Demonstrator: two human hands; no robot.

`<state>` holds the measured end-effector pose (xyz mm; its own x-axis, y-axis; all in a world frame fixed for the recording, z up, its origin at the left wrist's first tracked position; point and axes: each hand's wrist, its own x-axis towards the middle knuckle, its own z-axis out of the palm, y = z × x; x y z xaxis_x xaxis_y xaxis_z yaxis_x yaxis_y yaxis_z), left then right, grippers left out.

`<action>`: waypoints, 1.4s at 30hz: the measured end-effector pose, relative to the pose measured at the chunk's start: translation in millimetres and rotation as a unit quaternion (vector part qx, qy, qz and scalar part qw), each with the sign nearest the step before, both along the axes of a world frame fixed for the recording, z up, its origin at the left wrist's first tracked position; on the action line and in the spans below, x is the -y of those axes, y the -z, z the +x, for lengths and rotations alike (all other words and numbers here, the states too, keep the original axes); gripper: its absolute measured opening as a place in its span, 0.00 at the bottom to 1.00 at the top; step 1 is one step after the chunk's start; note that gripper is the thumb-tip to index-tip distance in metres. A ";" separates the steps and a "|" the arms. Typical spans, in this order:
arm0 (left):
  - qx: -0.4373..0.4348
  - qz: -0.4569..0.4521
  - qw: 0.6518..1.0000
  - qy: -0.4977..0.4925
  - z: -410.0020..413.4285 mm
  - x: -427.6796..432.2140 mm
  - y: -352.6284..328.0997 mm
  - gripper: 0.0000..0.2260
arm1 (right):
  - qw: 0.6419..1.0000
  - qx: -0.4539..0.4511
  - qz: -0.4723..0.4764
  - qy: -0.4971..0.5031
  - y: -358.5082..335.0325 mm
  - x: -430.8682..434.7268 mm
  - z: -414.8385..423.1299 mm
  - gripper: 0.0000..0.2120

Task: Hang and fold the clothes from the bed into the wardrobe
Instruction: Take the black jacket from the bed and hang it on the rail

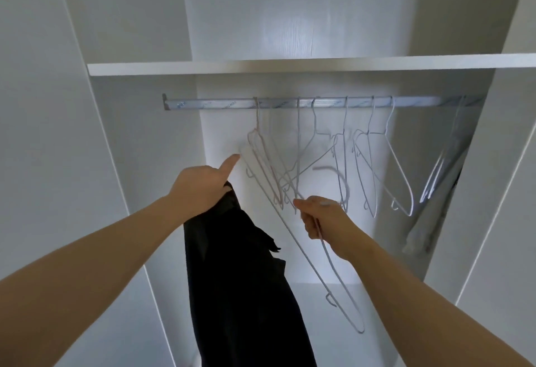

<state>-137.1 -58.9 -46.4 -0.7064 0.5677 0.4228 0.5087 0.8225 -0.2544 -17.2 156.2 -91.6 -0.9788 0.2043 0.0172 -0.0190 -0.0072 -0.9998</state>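
While the left hand (200, 186) grips black garment (240, 279), the right hand (322, 215) holds 1 hanger (331, 300) amid tangled hangers (278, 175).

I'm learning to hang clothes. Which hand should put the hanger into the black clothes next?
Probably the right hand: it grips a white hanger beside the black garment, which the left hand holds up.

a thin white coated-wire hanger (333, 268) – smooth, faintly glossy; a black matt cloth garment (240, 279); a silvery metal wardrobe rail (226, 103); a white shelf (203, 68) with matt wood-grain laminate.
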 end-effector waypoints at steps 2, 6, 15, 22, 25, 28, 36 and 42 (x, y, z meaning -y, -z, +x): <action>-0.061 -0.048 0.997 -0.009 -3.7 1.8 -3.6 0.08 | 0.999 0.005 0.028 0.022 -1.3 1.1 -3.8 0.14; -0.054 -0.045 0.994 -0.081 -11.0 7.2 -13.8 0.09 | 0.987 -0.057 0.009 0.150 -2.9 -9.1 -9.6 0.22; 0.128 0.090 0.982 -0.101 -21.0 25.4 -43.2 0.09 | 0.989 -0.005 0.124 0.085 -5.0 -26.4 2.6 0.27; -0.010 0.021 0.993 -0.112 -20.2 29.0 -42.0 0.09 | 0.974 0.003 0.168 0.152 -3.0 -25.3 4.0 0.24; 0.145 0.215 0.963 -0.069 -13.5 26.3 -41.4 0.10 | 0.966 -0.010 0.210 0.149 -9.3 -7.2 1.3 0.22; 0.208 0.322 0.924 0.006 2.9 5.3 -32.2 0.07 | 0.966 -0.028 0.236 0.101 -12.6 29.2 -8.7 0.10; 0.411 0.474 0.749 0.213 53.8 -8.2 -34.3 0.10 | 0.994 -0.033 0.044 -0.094 -14.5 93.0 -20.5 0.11; 0.252 0.255 0.915 0.186 41.6 36.7 -46.7 0.07 | 0.999 -0.012 -0.025 0.022 -21.4 83.4 -28.8 0.05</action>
<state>-95.6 -95.6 0.3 -0.6825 0.6285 0.3731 0.7245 0.5145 0.4587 -46.1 72.8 -70.3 -0.9684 0.2478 0.0300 -0.0454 -0.0567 -0.9974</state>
